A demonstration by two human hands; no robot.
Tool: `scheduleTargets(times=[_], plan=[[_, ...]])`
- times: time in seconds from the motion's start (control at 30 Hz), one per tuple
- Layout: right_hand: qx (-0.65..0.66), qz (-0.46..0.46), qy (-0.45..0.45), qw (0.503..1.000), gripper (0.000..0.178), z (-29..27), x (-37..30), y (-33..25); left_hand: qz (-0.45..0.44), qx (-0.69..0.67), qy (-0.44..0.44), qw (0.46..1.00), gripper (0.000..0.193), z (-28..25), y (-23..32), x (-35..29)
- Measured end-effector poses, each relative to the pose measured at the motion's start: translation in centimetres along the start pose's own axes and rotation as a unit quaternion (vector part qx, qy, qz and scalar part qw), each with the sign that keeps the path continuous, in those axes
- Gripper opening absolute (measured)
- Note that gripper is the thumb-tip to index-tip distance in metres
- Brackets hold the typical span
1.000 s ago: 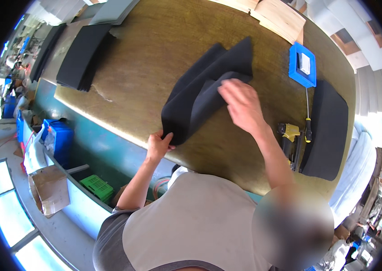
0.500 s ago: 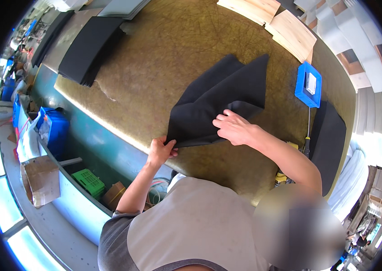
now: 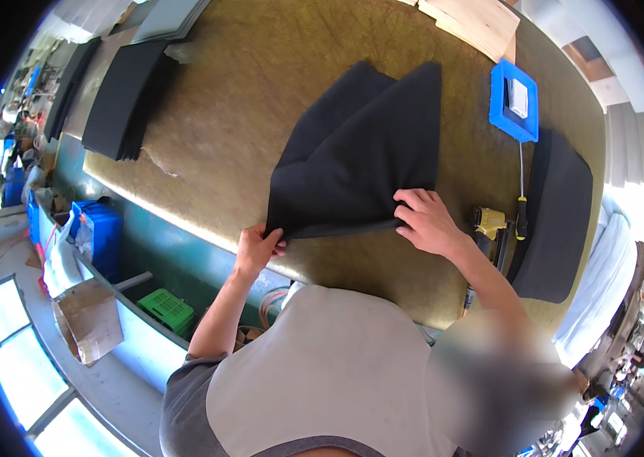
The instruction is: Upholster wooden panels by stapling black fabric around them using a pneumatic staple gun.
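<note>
A black fabric piece lies on the worktable in front of me, partly folded over, with its two far corners pointing away from me. My left hand is closed, pinching its near left corner between thumb and fingers. At the near right corner my right hand is closed on the cloth, its fingers curled over the edge. Between both hands the near edge runs nearly straight. Part of the fabric is hidden under the right fingers.
Right of the fabric lie a yellow-and-black nail gun, a screwdriver and a black panel. Beyond them is a blue tray. Wooden boards lie at the far right, stacked black sheets at the left. The table's edge runs beside my left hand.
My right hand has moved right and slightly nearer, from the middle of the fabric to its near right corner. The fabric is spread flatter, its near edge straighter. My left hand keeps its corner.
</note>
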State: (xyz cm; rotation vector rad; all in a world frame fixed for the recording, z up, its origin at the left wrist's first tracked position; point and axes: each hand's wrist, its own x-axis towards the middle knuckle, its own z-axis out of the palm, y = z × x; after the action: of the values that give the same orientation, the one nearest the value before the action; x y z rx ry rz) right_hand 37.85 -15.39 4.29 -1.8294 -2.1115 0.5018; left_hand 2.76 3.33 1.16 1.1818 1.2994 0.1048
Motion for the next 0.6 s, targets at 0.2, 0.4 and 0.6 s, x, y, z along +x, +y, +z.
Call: scheduleTargets(times=[0.2,0.4,0.6], plan=[[-0.122,-0.009,0.058,0.991,0.013,-1.9,0.9,1.0,0.0,-0.04,-0.045,0.998,0.015,-0.1,3.4,1.1],[-0.188,-0.046,0.294,0.936,0.016,-14.9,6.3,2.7,0.173,-0.196,-0.077,0.962,0.012,0.2,17.7,4.4],[-0.18,0.009,0.187,0.966,0.015,-5.5,-1.2,1.7,0.125,-0.117,-0.046,0.984,0.014,2.1,10.5,2.9]])
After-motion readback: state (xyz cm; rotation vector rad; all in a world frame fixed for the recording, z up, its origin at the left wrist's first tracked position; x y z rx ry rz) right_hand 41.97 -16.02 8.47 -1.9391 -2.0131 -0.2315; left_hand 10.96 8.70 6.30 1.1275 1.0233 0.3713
